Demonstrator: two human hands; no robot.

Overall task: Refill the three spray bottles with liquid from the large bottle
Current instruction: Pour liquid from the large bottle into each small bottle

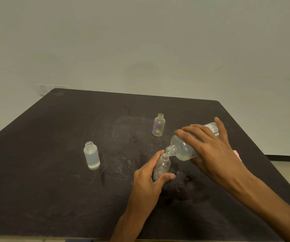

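Over the dark worktop [53,172], the right hand [210,151] grips the tilted large bottle [184,149], its mouth at the small clear bottle [162,167] held by the left hand [149,179].

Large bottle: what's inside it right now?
The large bottle, tipped by the right hand toward the small bottle in the left hand, shows clear liquid pooled along its lower side. Fingers cover its rear part.

Three small spray bottles stood uncapped: a frosted bottle [91,155], a purple-tinted bottle [158,125] and a clear bottle [162,168]. There was one large bottle [184,149], two hands, one dark surface [53,180], and one pink thing [237,154], perhaps a cap.
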